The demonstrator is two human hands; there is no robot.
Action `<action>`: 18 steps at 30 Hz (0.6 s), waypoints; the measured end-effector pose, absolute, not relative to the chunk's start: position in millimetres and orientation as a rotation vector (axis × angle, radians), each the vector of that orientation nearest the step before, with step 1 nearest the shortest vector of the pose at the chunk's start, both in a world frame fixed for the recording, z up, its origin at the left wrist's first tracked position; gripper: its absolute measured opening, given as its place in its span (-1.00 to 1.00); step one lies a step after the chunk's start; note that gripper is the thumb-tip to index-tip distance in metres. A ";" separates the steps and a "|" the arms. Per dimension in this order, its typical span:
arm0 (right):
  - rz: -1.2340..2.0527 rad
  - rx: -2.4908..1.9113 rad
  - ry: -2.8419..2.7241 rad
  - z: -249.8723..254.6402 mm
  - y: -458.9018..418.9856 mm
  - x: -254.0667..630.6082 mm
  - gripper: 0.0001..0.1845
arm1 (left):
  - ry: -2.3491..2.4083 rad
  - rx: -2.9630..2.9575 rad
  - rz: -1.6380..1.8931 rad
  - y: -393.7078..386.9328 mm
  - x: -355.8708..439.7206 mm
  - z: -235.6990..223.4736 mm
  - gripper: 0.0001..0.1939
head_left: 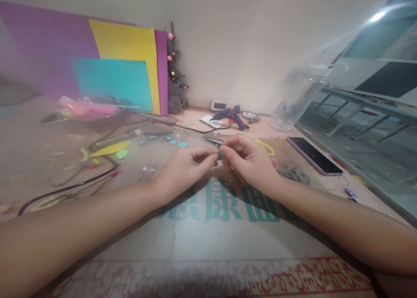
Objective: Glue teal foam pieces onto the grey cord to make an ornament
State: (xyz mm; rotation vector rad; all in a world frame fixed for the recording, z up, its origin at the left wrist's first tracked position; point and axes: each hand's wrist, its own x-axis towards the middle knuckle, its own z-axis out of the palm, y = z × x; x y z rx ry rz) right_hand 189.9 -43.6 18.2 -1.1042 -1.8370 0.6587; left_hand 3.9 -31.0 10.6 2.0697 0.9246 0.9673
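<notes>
My left hand (192, 167) and my right hand (249, 161) meet over the middle of the table, fingertips almost touching. Each hand pinches at a tiny dark greenish piece (220, 155) between them, too small and covered to name. Just behind my fingers lies a pair of scissors (213, 140), its blades pointing left and a yellow handle loop (267, 147) showing past my right hand. A tangle of grey-brown string (293, 173) rests beside my right wrist. Several small blue flower cutouts (177, 143) lie beyond my left hand.
A dark glue gun (230, 115) stands at the back, with a black cable (81, 183) running left. A phone (314, 155) and a clear plastic jug (286, 102) are on the right. Coloured sheets (120, 81) lean on the wall beside a decorated branch (172, 67).
</notes>
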 end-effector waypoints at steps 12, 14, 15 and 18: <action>0.571 -1.118 -1.882 18.9 -45.7 190.3 -0.84 | 0.882 1.943 0.936 -28.8 4.0 8.0 -0.72; 0.572 -1.120 -1.884 18.8 -45.4 190.6 -0.84 | 0.861 1.923 0.926 -28.4 3.8 6.8 -0.71; 0.566 -1.124 -1.885 18.8 -45.3 190.7 -0.84 | 0.845 1.913 0.920 -28.3 3.8 6.3 -0.70; 0.536 -1.144 -1.892 18.7 -45.2 190.9 -0.83 | 0.822 1.904 0.903 -28.0 3.6 5.9 -0.68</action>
